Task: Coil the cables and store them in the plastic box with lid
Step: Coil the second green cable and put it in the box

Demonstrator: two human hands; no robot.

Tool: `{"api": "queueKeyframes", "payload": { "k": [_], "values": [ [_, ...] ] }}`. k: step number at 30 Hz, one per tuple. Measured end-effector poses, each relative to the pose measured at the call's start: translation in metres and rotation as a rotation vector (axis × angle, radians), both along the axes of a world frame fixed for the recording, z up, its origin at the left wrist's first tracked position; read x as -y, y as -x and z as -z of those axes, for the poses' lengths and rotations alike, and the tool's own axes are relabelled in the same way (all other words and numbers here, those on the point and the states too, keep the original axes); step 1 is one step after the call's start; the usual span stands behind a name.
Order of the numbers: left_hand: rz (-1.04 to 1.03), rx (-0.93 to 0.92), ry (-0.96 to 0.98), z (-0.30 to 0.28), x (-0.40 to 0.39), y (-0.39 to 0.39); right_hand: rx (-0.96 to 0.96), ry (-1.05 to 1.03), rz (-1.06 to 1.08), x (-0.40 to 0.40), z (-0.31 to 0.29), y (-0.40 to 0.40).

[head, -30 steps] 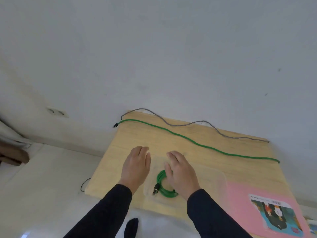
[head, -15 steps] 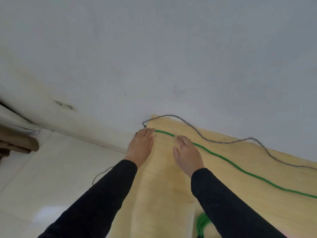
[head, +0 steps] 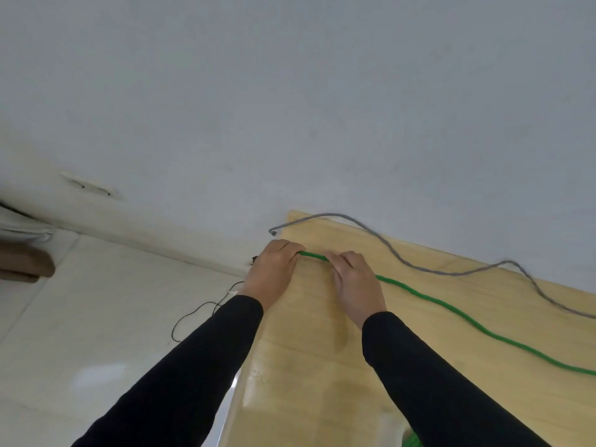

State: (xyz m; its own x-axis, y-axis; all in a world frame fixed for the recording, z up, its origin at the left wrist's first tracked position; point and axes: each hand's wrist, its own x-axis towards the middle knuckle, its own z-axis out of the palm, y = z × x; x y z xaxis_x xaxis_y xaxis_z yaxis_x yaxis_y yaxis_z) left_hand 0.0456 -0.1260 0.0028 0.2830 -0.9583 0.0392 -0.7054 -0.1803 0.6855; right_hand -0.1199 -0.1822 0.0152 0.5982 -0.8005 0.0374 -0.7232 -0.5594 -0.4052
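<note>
A long green cable (head: 451, 312) lies stretched across the wooden table (head: 306, 366) and runs off the right edge. My left hand (head: 274, 269) is closed around its far left end at the table's corner. My right hand (head: 354, 282) pinches the same cable a short way to the right. A grey cable (head: 416, 267) snakes along the back edge by the wall. A bit of a coiled green cable (head: 411, 441) shows at the bottom edge, beside a faint edge of the clear plastic box (head: 385, 427).
The white wall (head: 290, 108) stands right behind the table. A thin black wire (head: 193, 314) lies on the pale tiled floor (head: 80, 317) to the left. A brown object (head: 22, 262) sits at the far left edge.
The view swung left and forward away from the box. Both hands left the coiled cable, reached to the far left corner and closed on the long green cable.
</note>
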Motion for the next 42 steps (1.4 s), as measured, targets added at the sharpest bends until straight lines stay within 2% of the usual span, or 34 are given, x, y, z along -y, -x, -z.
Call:
{"api": "queueKeyframes", "payload": {
  "k": [3, 7, 11, 14, 18, 22, 26, 28, 30, 32, 34, 36, 38, 42],
  "values": [
    [0.027, -0.019, 0.007, -0.009, 0.002, -0.003, 0.043, -0.037, 0.001, 0.003, -0.009, 0.000],
    [-0.016, -0.097, 0.149, -0.036, 0.013, -0.006, 0.153, -0.039, -0.009, 0.009, -0.035, 0.007],
    [-0.049, -0.156, 0.274, -0.082, 0.030, 0.001, 0.257, 0.031, 0.009, 0.017, -0.072, 0.029],
    [-0.042, -0.260, 0.268, -0.116, 0.036, 0.022, 0.344, 0.145, 0.027, 0.024, -0.109, 0.050],
    [0.082, -0.599, 0.177, -0.157, 0.034, 0.075, 0.448, 0.300, 0.033, 0.042, -0.160, 0.083],
    [0.165, -1.175, 0.198, -0.197, 0.028, 0.141, 0.520, 0.377, 0.033, 0.058, -0.202, 0.124],
    [0.173, -1.646, 0.394, -0.246, 0.033, 0.196, 0.602, 0.245, 0.020, 0.059, -0.218, 0.175],
    [0.164, -1.790, 0.532, -0.268, 0.041, 0.214, 0.585, 0.125, 0.046, 0.050, -0.211, 0.199],
    [0.124, -1.855, 0.659, -0.286, 0.050, 0.227, 0.507, 0.059, 0.018, 0.037, -0.203, 0.217],
    [0.097, -1.822, 0.725, -0.296, 0.056, 0.241, 0.381, 0.014, -0.069, 0.021, -0.203, 0.230],
    [0.084, -1.681, 0.713, -0.298, 0.058, 0.259, 0.263, 0.028, -0.170, 0.008, -0.213, 0.240],
    [0.049, -1.416, 0.666, -0.292, 0.059, 0.271, 0.204, 0.076, -0.229, 0.000, -0.232, 0.244],
    [0.060, -1.068, 0.605, -0.288, 0.054, 0.282, 0.191, 0.143, -0.242, -0.001, -0.257, 0.254],
    [0.268, -0.599, 0.438, -0.292, 0.029, 0.298, 0.204, 0.147, -0.244, -0.002, -0.312, 0.283]
  ]
}}
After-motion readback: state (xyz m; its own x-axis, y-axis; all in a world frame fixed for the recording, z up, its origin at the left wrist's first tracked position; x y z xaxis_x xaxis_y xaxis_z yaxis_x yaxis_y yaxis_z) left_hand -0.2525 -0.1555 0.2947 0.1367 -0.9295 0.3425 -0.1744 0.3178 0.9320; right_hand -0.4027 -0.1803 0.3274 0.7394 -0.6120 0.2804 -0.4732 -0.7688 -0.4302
